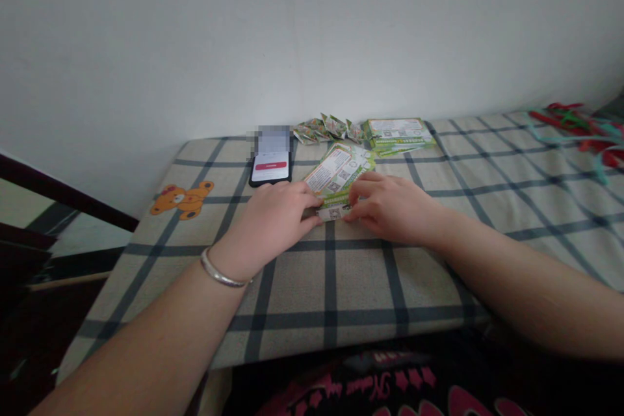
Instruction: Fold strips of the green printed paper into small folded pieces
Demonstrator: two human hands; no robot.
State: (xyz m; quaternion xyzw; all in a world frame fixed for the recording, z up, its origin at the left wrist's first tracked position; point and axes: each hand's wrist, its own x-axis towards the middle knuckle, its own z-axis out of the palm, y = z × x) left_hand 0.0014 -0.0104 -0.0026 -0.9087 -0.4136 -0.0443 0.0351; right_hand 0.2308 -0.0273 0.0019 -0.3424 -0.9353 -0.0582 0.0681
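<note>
A green and white printed paper leaflet (337, 175) lies on the checked cloth (341, 273) in the middle. My left hand (270, 221), with a silver bangle on the wrist, and my right hand (390, 205) both press and pinch the leaflet's near edge, where it is folded over. The fingers of both hands are closed on the paper. Part of the fold is hidden under my fingers.
A phone (271, 166) with a lit screen lies behind my left hand. Several small folded paper pieces (329, 129) and a stack of leaflets (397, 133) sit near the wall. Red and green strips (580, 127) lie at the far right. A bear print (182, 199) marks the cloth.
</note>
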